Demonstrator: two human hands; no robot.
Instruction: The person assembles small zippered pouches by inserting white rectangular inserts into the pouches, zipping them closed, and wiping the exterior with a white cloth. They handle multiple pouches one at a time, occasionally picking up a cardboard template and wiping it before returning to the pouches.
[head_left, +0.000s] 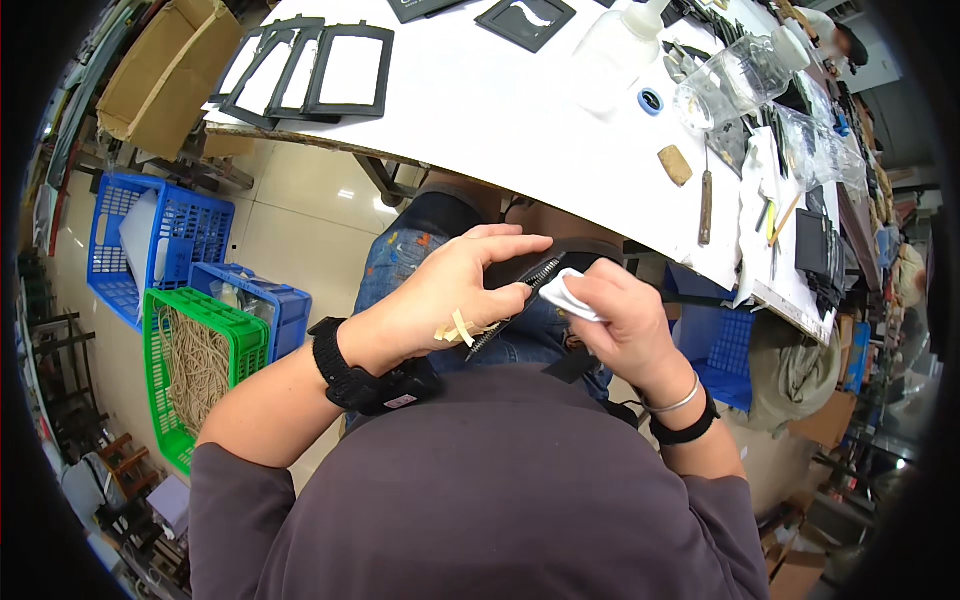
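Over my lap, my left hand [455, 285] is closed on a black piece with a zipper [542, 272], its thumb lying along the toothed edge. The piece is tilted, and much of it is hidden behind the hand. Pale strips of tape [458, 327] stick to the back of this hand near the wrist. My right hand [632, 325] pinches a folded white cloth [568, 294] against or very close to the zipper edge; I cannot tell whether they touch.
Ahead, the white table [480, 110] carries black frame-like pieces [348, 68], a clear plastic jar [735, 85], a white bottle [620, 45], a blue tape roll [650, 100], a tan block [675, 165] and a wooden-handled tool [706, 205]. Blue crates [190, 235] and a green crate [255, 345] of cord stand left.
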